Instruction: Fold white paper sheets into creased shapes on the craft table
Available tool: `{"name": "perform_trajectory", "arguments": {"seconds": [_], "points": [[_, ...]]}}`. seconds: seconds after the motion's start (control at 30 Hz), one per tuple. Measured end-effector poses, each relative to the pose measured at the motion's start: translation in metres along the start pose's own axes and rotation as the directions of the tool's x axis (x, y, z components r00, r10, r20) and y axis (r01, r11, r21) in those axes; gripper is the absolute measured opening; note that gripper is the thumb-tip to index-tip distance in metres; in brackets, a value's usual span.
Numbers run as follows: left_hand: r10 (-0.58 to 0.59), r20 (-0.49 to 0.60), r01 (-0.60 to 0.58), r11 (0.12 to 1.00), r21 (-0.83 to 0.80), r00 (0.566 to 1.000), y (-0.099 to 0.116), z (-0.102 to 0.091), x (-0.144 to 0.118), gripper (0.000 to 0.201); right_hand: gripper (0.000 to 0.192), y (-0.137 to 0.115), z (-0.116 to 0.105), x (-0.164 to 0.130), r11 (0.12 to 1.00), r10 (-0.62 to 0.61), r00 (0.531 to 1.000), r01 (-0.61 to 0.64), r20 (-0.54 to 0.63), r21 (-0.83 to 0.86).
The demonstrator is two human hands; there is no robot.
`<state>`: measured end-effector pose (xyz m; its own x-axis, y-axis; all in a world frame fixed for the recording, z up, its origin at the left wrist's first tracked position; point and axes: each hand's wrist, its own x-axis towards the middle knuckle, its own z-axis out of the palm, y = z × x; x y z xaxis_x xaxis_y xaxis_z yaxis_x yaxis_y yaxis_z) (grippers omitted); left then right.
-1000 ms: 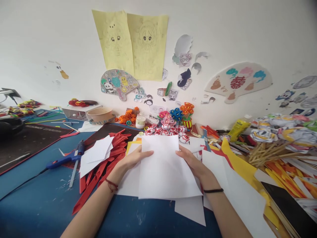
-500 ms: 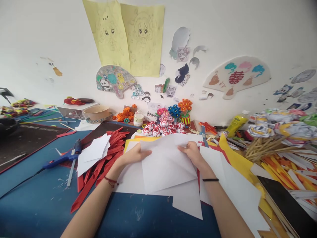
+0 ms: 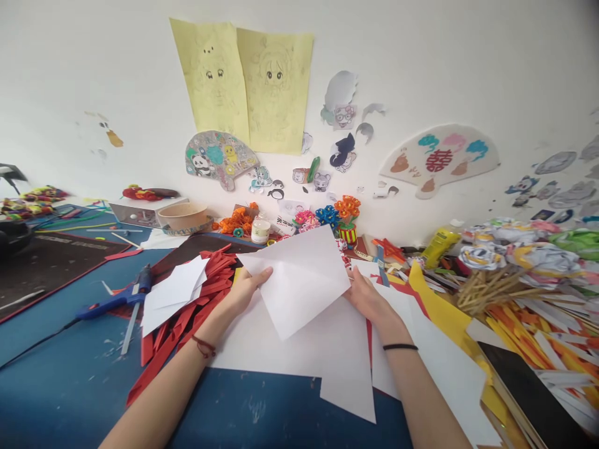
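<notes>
A white sheet of paper (image 3: 299, 280) is held up between my two hands, tilted with one corner pointing down toward me. My left hand (image 3: 246, 290) pinches its left side, thumb on top. At its right edge my right hand (image 3: 367, 296) grips the paper, with the fingers partly behind it. Beneath lie larger white sheets (image 3: 262, 355) on the blue table (image 3: 224, 411). To the left of my left hand, red folded paper strips (image 3: 163, 343) lie in a heap, with small white paper pieces (image 3: 175, 290) on top.
A blue glue gun (image 3: 116, 299) with its cord lies at the left. Paper flowers on sticks (image 3: 486, 274), yellow paper (image 3: 435, 299) and a black-covered book (image 3: 528, 399) crowd the right. Along the wall stand a bowl (image 3: 183, 215), a jar (image 3: 260, 229) and a striped flower pot (image 3: 347, 236).
Both hands have lifted and turned the white sheet, so its far edge now rises over the red-and-white flowers behind. The view has shifted slightly.
</notes>
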<state>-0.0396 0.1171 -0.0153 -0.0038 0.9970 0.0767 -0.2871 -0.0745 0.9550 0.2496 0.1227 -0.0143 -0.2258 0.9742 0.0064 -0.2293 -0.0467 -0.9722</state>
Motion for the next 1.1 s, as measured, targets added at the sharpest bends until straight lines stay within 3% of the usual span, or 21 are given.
{"name": "perform_trajectory", "arguments": {"seconds": [0.1,0.2,0.37,0.53,0.77,0.97,1.1], "points": [[0.019,-0.022,-0.019,1.0,0.001,1.0,-0.007,0.004,-0.001,0.058,0.044,0.008,0.005,0.003,0.996,-0.039,0.999,0.038,0.002,0.078],[0.1,0.012,-0.101,0.99,0.102,0.995,-0.01,0.006,-0.002,0.054,0.039,0.02,0.007,0.01,0.984,-0.042,0.992,0.062,-0.122,0.168],[0.145,0.06,-0.152,0.977,0.152,0.988,-0.004,0.011,-0.008,0.053,0.065,0.028,0.008,0.017,0.95,-0.08,0.908,0.195,-0.412,0.244],[0.074,0.118,-0.083,0.994,0.075,0.99,-0.004,0.02,-0.015,0.058,0.055,0.025,0.029,0.012,0.93,-0.061,0.937,0.179,-0.345,0.322],[0.055,0.112,-0.089,0.94,0.329,0.992,-0.012,0.022,-0.017,0.046,0.061,0.026,0.045,0.008,0.94,-0.043,0.892,0.189,-0.449,0.284],[-0.044,0.128,0.037,0.997,0.062,0.991,-0.019,0.027,-0.02,0.055,0.057,0.026,0.041,0.007,0.96,-0.056,0.804,0.206,-0.592,0.188],[-0.051,0.148,0.04,0.996,0.082,0.988,-0.026,0.029,-0.02,0.053,0.055,0.024,0.042,0.007,0.958,-0.086,0.74,0.246,-0.667,0.149]]}}
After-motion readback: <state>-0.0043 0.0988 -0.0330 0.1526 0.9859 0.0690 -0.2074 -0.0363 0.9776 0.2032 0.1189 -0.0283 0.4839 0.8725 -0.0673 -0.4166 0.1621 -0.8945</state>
